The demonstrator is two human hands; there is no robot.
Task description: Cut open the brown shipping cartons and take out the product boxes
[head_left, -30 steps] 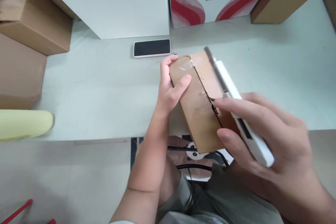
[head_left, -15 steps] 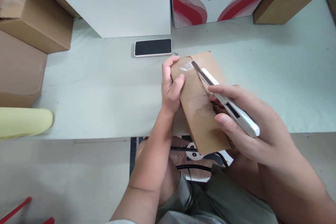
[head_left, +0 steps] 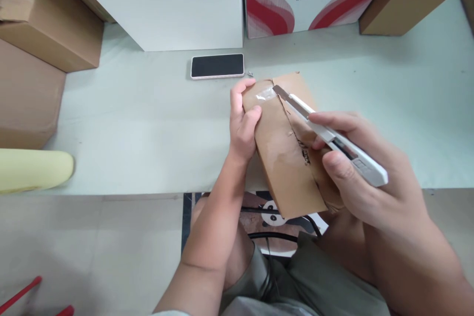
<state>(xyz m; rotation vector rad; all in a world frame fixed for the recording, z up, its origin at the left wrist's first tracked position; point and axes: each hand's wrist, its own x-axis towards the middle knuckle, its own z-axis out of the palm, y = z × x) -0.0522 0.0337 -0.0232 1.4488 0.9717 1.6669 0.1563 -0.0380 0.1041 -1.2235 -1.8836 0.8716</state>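
Observation:
A small brown cardboard box (head_left: 283, 158) rests partly over the table's front edge, tilted toward me. My left hand (head_left: 244, 121) grips its far left corner, thumb on top and fingers round the end. Clear tape (head_left: 265, 94) lies across the far end of the top seam. In my right hand (head_left: 366, 163) is a white utility knife (head_left: 335, 140) with its blade out. The blade tip is at the seam beside the tape; whether it has gone through cannot be seen. Dark print shows along the seam, partly behind my right hand.
A phone (head_left: 217, 66) lies on the pale green tablecloth (head_left: 155, 123). Behind stand a white box (head_left: 177, 5), a red-and-white carton (head_left: 307, 10) and a brown box (head_left: 400, 0). Brown boxes (head_left: 55, 34) and a yellow rounded object (head_left: 35, 170) are at left.
My right hand has moved to the right with the knife, which lies at a flatter angle. More of the seam and its dark print shows. My left hand keeps its hold.

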